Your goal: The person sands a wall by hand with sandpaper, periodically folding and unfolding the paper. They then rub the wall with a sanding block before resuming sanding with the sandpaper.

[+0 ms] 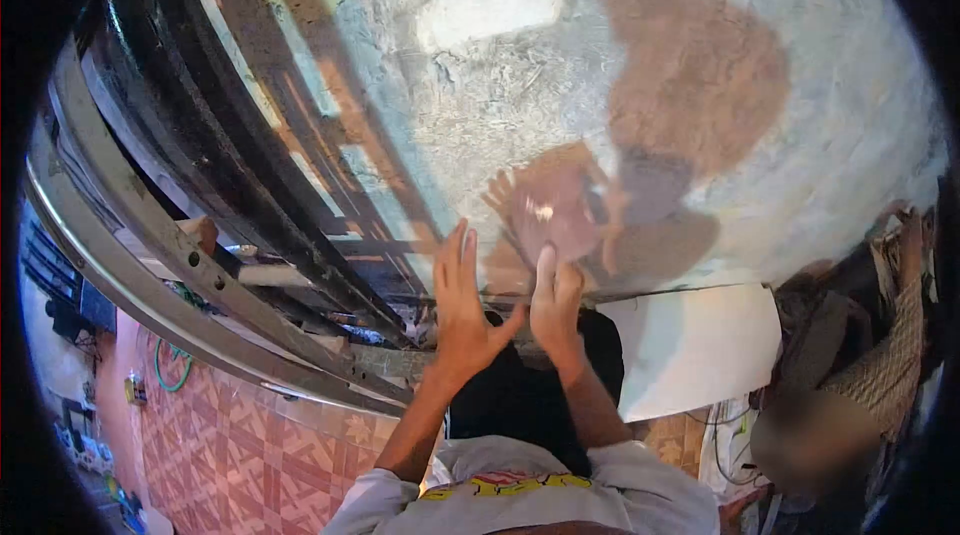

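Note:
My right hand (558, 300) grips the lower edge of a pinkish, shiny, rounded flat piece (553, 220), thumb on its near face. The piece is slightly blurred, and a bright glint crosses its middle; its exact kind is not clear. To its left, my left hand (465, 310) is raised with fingers stretched and thumb apart, holding nothing. Both hands are in front of a large, rough grey-white plastered surface (480, 115), where shadows of my head and hands fall.
Dark metal bars (215, 125) and a curved pale metal rail (170, 315) run along the left. Patterned tiles (250, 435) cover the floor. A white sheet (700, 355) lies right of my legs. Woven cloth (885, 365) and a blurred round shape (815, 445) are at far right.

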The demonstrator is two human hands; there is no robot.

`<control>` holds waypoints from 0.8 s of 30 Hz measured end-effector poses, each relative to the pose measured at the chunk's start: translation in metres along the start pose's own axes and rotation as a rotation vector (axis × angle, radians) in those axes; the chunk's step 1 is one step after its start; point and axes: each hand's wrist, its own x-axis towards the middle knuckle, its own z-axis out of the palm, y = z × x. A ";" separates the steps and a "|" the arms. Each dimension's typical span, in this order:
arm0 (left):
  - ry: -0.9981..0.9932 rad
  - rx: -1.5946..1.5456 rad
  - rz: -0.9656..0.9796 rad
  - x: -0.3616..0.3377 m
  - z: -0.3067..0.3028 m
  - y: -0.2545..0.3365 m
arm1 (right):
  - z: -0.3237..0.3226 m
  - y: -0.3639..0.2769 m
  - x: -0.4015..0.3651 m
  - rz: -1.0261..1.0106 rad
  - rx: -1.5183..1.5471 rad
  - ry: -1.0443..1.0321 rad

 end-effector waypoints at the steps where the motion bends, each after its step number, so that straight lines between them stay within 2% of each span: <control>1: -0.142 -0.063 -0.082 -0.005 0.009 -0.004 | 0.007 0.004 -0.016 0.162 -0.012 0.011; 2: -0.133 -0.051 -0.101 -0.009 0.019 -0.013 | 0.006 0.009 -0.027 0.163 -0.004 -0.012; 4: -0.321 -0.210 -0.135 -0.020 0.030 -0.037 | 0.004 0.019 -0.044 0.430 0.117 -0.092; 5: -0.408 -0.257 -0.193 -0.024 0.035 -0.044 | 0.003 0.023 -0.049 0.427 0.137 -0.144; 6: -0.380 -0.228 -0.229 -0.031 0.039 -0.049 | 0.000 0.028 -0.053 0.442 0.165 -0.173; 8: -0.409 -0.229 -0.168 -0.037 0.048 -0.053 | -0.001 0.033 -0.052 0.458 0.194 -0.233; 10: -0.392 -0.257 -0.236 -0.038 0.049 -0.052 | -0.004 0.030 -0.052 0.468 0.235 -0.190; 12: -0.337 -0.271 -0.149 -0.039 0.053 -0.059 | -0.005 0.034 -0.051 0.479 0.269 -0.184; 14: -0.358 -0.331 -0.222 -0.040 0.053 -0.060 | -0.013 0.032 -0.051 0.543 0.219 -0.256; 16: -0.387 -0.393 -0.284 -0.040 0.048 -0.055 | -0.014 0.035 -0.052 0.522 0.242 -0.268; 17: -0.407 -0.465 -0.397 -0.037 0.043 -0.047 | -0.016 0.037 -0.055 0.499 0.265 -0.270; 18: -0.434 -0.479 -0.400 -0.037 0.042 -0.046 | -0.018 0.038 -0.058 0.520 0.254 -0.251; 21: -0.348 -0.652 -0.400 -0.040 0.043 -0.042 | -0.023 0.044 -0.061 0.513 0.225 -0.251; 23: -0.359 -0.700 -0.393 -0.050 0.047 -0.043 | -0.022 0.046 -0.058 0.475 0.499 -0.153; 24: -0.374 -0.747 -0.385 -0.053 0.047 -0.043 | -0.022 0.047 -0.058 0.473 0.501 -0.158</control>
